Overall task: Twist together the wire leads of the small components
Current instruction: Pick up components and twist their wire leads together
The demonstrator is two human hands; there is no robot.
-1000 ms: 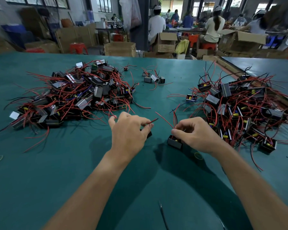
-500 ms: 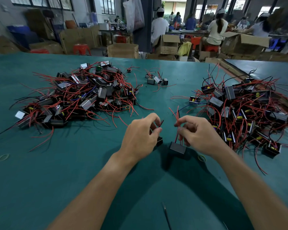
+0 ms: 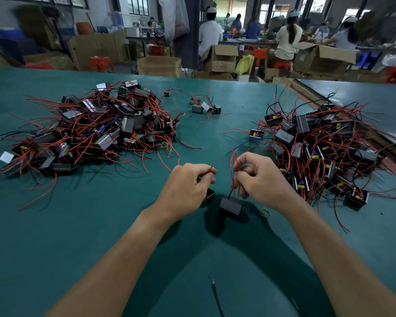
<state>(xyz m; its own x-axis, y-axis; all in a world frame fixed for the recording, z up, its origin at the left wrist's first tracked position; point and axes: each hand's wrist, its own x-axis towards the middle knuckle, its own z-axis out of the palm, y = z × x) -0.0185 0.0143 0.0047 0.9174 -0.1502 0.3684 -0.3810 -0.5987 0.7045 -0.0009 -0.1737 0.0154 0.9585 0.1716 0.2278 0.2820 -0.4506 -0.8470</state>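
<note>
Landmark: black block (image 3: 230, 208) low over the table (image 3: 55, 236), front centre, between the wrists.
Task thing: red leads (image 3: 233, 165) rise from the block's top into the right hand (image 3: 261, 179).
Progress: early on this pair, by the look of it. The two sets of leads are held apart, with no twist visible between them.
Done: cannot tell which heap is finished stock. Left pile (image 3: 96, 129) and right pile (image 3: 325, 152), either side beyond the block, are both tangled.
Remaining: bring the held ends together and twist. Judging by the heaps, many more after that.
Left hand (image 3: 188, 186): just left of the block, back up, fingers curled. Pinches a short lead end (image 3: 210, 170) between thumb and forefinger. Second block (image 3: 209, 195) half hidden under it.
Right hand: just up-right of the block, fingers curled, pinching the red leads partway up. Cannot tell whether the block hangs or rests.
Gap: hands near, not touching.
Other: small cluster (image 3: 204, 106) far beyond the block; loose wire (image 3: 215, 291) nearer than it.
</note>
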